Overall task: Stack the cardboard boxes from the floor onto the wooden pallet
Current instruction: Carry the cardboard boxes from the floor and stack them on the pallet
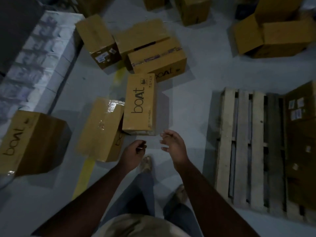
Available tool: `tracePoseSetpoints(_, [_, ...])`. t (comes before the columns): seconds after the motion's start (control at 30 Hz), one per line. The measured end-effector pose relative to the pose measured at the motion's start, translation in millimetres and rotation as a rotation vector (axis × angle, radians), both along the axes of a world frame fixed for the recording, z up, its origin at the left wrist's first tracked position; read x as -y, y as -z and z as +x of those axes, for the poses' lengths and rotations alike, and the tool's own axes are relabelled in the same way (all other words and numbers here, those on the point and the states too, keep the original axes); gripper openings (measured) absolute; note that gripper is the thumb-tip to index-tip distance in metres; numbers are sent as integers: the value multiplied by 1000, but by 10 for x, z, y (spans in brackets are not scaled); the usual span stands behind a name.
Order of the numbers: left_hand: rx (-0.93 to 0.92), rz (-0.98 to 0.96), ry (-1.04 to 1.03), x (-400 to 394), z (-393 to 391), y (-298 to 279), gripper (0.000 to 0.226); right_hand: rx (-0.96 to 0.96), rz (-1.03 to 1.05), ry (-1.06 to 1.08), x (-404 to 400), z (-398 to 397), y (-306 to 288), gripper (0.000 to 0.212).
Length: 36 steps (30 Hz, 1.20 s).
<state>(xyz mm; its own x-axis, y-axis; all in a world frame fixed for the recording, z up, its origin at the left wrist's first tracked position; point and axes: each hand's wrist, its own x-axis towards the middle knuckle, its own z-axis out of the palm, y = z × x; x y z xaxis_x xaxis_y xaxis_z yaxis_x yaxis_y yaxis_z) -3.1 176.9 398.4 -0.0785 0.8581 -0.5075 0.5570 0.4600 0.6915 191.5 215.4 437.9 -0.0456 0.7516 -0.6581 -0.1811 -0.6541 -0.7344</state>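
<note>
- Left hand: hanging over the floor, fingers loosely curled, grasping nothing.
- Right hand: reaching forward beside the left, fingers relaxed and spread, grasping nothing.
- Upright box, printed "boat": standing on the floor just ahead of both hands, untouched.
- Taped box: lying tilted against the upright box's left side.
- Large box: sitting on the floor at far left.
- Box cluster: resting farther back on the floor.
- Wooden pallet: lying at right, carrying stacked boxes along its far-right edge.
</note>
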Motion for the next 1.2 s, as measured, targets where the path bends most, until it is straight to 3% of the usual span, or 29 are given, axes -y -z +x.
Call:
tracePoseSetpoints(0.3, [33,-141,-101,-1128,-1023,831,32,162,-169,-25,-1027,-1098,1004,10])
tracePoseSetpoints(0.57, [-58,-181,10,-2531,-1683,2287,38,269,-134,-129,-2237,-1835,2900,21])
tracePoseSetpoints(0.67, [-139,-210,20,-2943,-1779,2897,49,397,-109,-268,-2490,-1918,3670,50])
tracePoseSetpoints(0.77, [-212,-289,-121,-3281,-1932,3511,90,636,46,-532,-2713,-1990,4282,96])
tracePoseSetpoints(0.87, [-234,-347,-337,-3525,-2033,3919,123,730,-23,-729,-2779,-2096,4657,106])
tracePoseSetpoints(1.07, [-140,-273,-554,-3486,-1913,4123,68,890,101,-706,-2636,-1691,4884,86])
tracePoseSetpoints(1.13, [12,-242,-624,-3429,-1869,4090,45,861,47,-516,-2630,-1324,4957,80])
tracePoseSetpoints(1.2, [84,-276,-492,-3454,-1816,4114,44,774,-71,-247,-2701,-1013,4968,85])
